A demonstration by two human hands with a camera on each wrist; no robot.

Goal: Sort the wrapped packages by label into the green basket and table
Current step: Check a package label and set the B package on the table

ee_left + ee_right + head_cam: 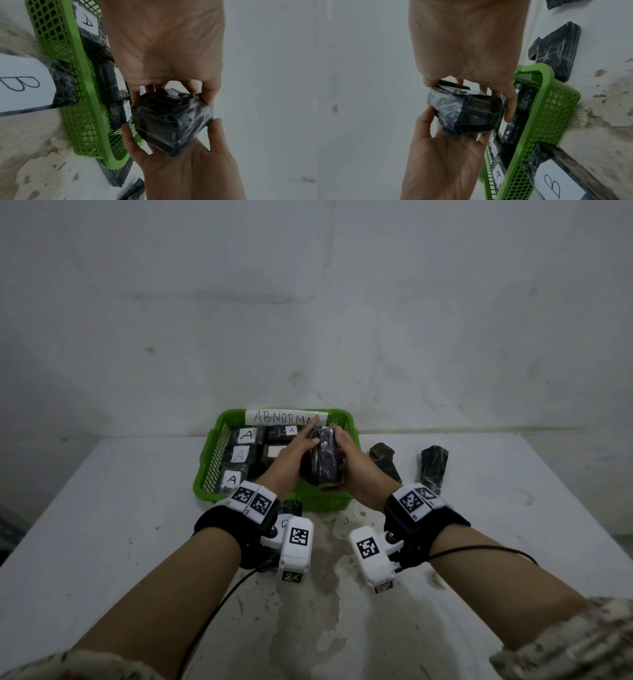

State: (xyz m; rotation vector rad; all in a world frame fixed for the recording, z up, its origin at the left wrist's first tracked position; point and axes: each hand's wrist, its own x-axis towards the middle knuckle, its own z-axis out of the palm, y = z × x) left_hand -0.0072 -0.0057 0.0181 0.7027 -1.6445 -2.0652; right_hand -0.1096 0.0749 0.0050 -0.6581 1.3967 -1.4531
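A black plastic-wrapped package [323, 460] is held between both hands just above the green basket [205, 470]; no label shows on it. My left hand [294, 453] grips its left side with the thumb on top. My right hand [356, 463] cups its right side with fingers curled round it. The left wrist view shows the package [171, 121] pinched at its far end, with the basket rim [85, 86] beside it. From the right wrist, the package [467, 113] sits next to the basket rim [537, 108]. Several packages marked A [247, 435] lie in the basket.
A paper sign reading ABNORMAL [281, 416] is fixed to the basket's far wall. A package marked B [25, 83] lies on the white table [120, 525] against the basket's near side. Two dark packages [383, 460] [433, 467] lie right of the basket. A wall stands close behind.
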